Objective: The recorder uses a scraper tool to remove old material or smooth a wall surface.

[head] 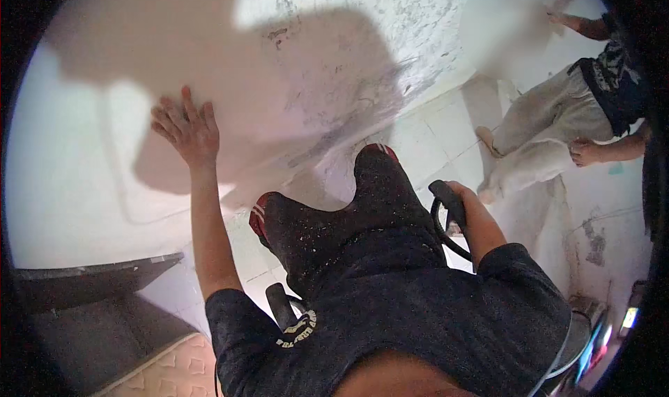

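Observation:
My left hand (191,130) is spread on or just over a white wall (324,83), its fingers apart and nothing in it. Scuffs and dark patches mark the wall, and large shadows fall across it. On the right, beside my hip, my right hand (460,198) is closed round a black handle (448,201) with a black loop below it. What this handle belongs to is hidden by my body. A second black handle-like part (282,305) shows at my left side. My feet, in red footwear with white stripes, stand near the foot of the wall.
At the right, another person in light trousers (543,120) is on the pale tiled floor (423,135) close to the wall. A dark ledge or opening (94,292) lies at the lower left, with a pink patterned surface (167,368) below it. Blurred objects stand at the lower right.

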The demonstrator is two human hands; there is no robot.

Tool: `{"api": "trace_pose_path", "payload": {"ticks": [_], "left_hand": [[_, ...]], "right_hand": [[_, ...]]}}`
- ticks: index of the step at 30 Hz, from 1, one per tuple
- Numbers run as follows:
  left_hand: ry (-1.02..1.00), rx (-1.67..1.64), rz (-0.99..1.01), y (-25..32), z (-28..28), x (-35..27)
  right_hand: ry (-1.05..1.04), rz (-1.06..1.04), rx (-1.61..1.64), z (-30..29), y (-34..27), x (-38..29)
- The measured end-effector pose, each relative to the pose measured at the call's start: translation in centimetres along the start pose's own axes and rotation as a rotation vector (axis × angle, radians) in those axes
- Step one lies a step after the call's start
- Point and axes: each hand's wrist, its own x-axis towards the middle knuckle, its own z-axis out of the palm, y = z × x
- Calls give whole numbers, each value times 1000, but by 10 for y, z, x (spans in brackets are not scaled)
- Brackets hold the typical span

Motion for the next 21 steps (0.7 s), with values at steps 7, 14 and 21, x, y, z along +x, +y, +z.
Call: {"api": "trace_pose_path", "payload": {"ticks": [7,14,21], "left_hand": [[-250,-98,-218,30,9,-92],[-970,-443,-486,49,-18,-165],[-1647,-602,-355,54,-46,-184]], "right_hand": [[70,11,18,6,24,-5],[177,18,55,8,47,-4],[354,4,96,11,64,4]]}}
